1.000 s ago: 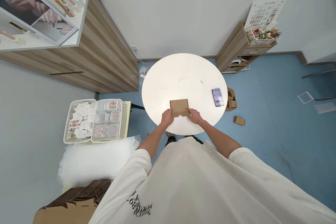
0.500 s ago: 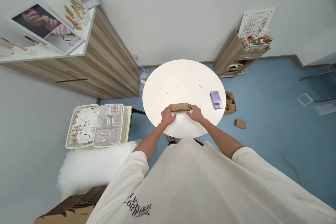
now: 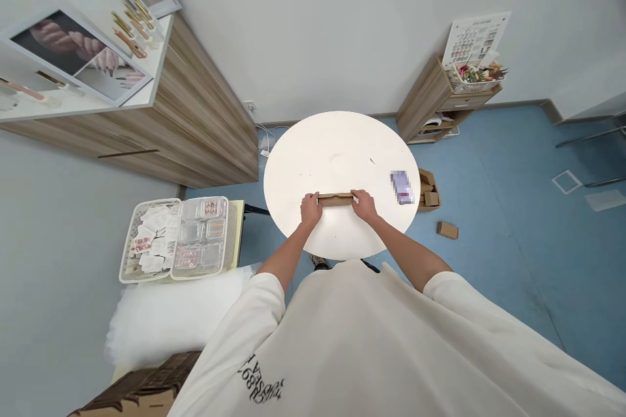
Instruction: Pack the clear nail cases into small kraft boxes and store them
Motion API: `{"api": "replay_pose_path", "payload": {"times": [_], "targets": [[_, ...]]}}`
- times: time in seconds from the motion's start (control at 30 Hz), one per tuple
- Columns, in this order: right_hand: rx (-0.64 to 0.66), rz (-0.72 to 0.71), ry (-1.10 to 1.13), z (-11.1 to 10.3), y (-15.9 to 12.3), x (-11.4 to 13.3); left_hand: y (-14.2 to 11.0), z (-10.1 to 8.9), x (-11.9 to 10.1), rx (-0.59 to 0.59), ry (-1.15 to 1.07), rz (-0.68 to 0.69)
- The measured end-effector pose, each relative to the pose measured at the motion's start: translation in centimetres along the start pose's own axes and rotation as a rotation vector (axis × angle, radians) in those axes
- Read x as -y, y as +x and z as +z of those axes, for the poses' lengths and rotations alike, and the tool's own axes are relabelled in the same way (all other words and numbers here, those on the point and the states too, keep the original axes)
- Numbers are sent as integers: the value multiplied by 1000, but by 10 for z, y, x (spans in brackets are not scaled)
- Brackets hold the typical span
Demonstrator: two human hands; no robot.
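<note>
A small brown cardboard box (image 3: pixel 335 200) is held at its two ends over the near half of the round white table (image 3: pixel 337 150). My left hand (image 3: pixel 311 208) grips the left end, its fingers curled at the corner. At the right end, my right hand (image 3: pixel 364 205) is closed in the same way. The box's long side with a notched flap edge faces me. To the right on the table lies a blurred purple packet (image 3: pixel 402 187).
An open cardboard carton (image 3: pixel 429 192) and a small brown box (image 3: pixel 447 230) are on the blue floor at right. White baskets with cards and clear cases (image 3: pixel 200 234) stand at left, beside bubble wrap (image 3: pixel 180 313). Wooden cabinets (image 3: pixel 195 104) line the wall.
The box has tipped, so its notched side now shows more and its top less. Both hands have shifted from its near corners to grip its ends, with thumbs tucked in.
</note>
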State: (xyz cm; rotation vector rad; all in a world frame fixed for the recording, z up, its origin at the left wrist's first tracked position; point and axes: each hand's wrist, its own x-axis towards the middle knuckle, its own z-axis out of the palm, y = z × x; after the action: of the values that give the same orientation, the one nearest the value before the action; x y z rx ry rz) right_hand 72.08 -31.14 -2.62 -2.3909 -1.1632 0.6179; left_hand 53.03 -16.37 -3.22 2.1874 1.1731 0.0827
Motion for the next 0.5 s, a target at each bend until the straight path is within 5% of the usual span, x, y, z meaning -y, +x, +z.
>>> {"api": "replay_pose_path", "payload": {"times": [0.5], "targets": [[-8,-4,150,4,7,2,11,-4,-2,39,-92,23]]}}
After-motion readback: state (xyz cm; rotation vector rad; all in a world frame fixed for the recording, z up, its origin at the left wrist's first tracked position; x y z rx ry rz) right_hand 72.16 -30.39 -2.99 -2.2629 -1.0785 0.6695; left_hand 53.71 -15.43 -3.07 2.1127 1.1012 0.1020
